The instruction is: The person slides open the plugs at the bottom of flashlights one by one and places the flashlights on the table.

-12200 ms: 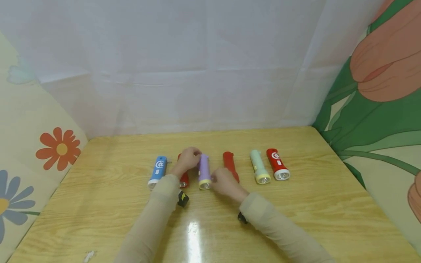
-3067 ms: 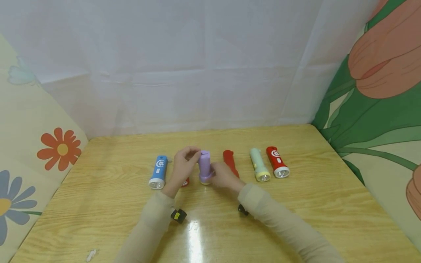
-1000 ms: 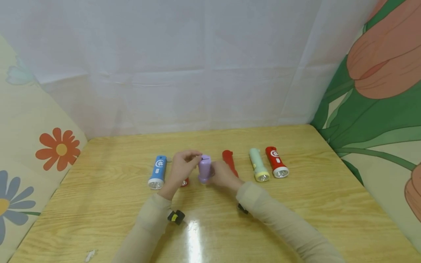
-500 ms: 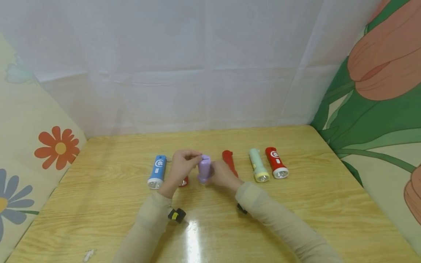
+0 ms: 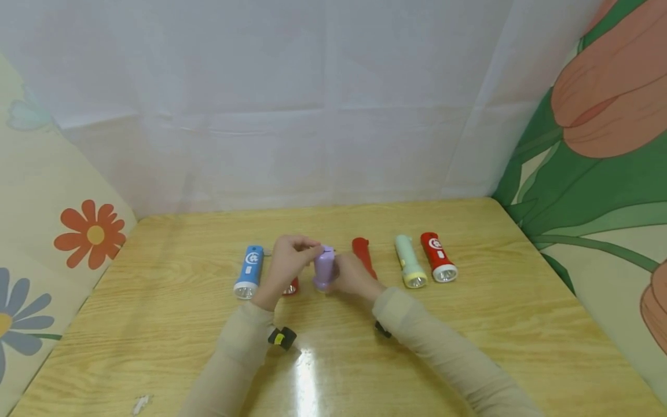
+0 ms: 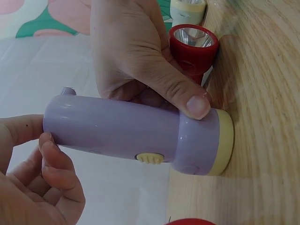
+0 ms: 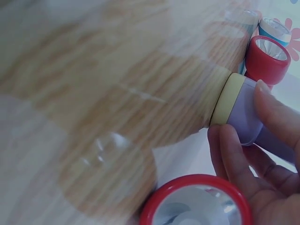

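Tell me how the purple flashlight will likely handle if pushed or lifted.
Standing head-down, the purple flashlight would probably tip if pushed near its top, being taller than its yellow rim is wide. Its hard-looking shell should stay stiff when lifted. Being smooth and shiny, it may be slightly slippery.

A screened-in tabletop corner, in what kind of building one cannot tell: wooden table [image 5: 469, 353], creased white cloth [image 5: 312, 127] along its far side, flower prints left [image 5: 57, 255] and right [image 5: 604, 197].

Long beige sleeves [image 5: 235, 354], a black yellow-marked box [image 5: 289, 337] at the left wrist, a black piece [image 5: 383, 330] at the right.
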Tool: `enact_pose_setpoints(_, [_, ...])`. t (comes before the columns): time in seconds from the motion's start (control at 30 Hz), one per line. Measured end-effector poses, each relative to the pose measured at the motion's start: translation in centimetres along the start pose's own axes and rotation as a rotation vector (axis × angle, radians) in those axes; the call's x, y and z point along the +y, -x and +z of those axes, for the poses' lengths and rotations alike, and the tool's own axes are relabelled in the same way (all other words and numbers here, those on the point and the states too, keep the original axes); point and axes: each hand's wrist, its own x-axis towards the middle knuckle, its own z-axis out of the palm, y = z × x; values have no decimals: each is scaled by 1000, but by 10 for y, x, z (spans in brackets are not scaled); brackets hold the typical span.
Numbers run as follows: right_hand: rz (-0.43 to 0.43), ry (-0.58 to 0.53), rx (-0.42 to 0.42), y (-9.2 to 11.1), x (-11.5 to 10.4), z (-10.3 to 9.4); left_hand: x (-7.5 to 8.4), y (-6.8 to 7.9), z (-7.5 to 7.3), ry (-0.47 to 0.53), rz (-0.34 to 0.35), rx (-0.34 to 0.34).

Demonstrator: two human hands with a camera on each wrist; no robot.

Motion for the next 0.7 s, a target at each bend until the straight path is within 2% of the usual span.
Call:
enact_pose_setpoints(0.23, [13,1,-2,0,-1,0,0,-2,1,-18,-3,11])
enact_pose_setpoints(0.47, [-2,6,5,-1,0,0,3,-1,1,-26,-49,9])
enact_pose_setpoints(0.7, [-16,-11,-4,-1,0,0,4,0,1,-28,-57,5])
